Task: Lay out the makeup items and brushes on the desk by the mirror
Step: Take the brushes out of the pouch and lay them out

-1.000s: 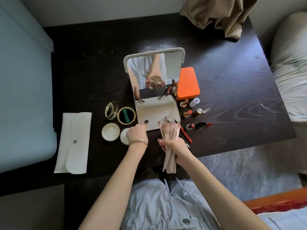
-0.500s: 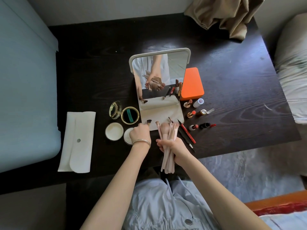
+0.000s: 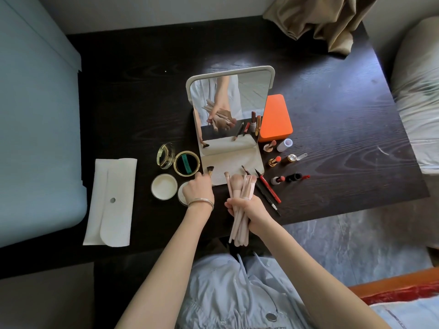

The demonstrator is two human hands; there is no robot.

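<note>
My right hand [image 3: 249,207] is curled in a fist around a bundle of pink-handled makeup brushes [image 3: 240,198], bristles pointing toward the folding mirror [image 3: 229,108]. My left hand [image 3: 198,189] pinches the handle of a small dark-bristled brush [image 3: 210,170], whose tip lies at the near left corner of the mirror's white base [image 3: 231,162]. A red pencil [image 3: 269,187] and a black liner [image 3: 267,193] lie on the dark desk [image 3: 142,103] just right of the bundle. Lipsticks [image 3: 275,160] stand near the orange case [image 3: 275,117].
</note>
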